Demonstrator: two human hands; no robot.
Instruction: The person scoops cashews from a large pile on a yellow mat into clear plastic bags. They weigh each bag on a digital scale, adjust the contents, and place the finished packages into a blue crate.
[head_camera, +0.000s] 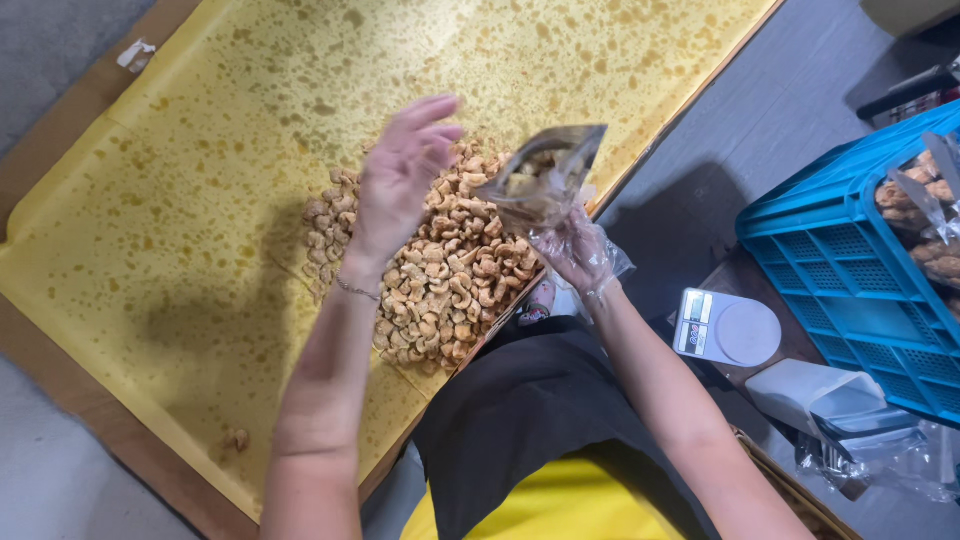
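A pile of roasted cashew nuts (450, 280) lies on oil-spotted yellow paper (200, 200) that covers a wooden tray. My left hand (400, 170) hovers bare above the pile, fingers apart, a thin bracelet at the wrist. My right hand (575, 250) wears a clear plastic glove and holds a small clear pouch (540, 180) by its bottom. The pouch's mouth is open and some nuts sit inside it.
A small white digital scale (725, 328) stands on the floor at the right. Behind it is a blue plastic crate (850, 270) with filled bags of nuts (915, 200). A white scoop and empty clear pouches (860, 420) lie at lower right.
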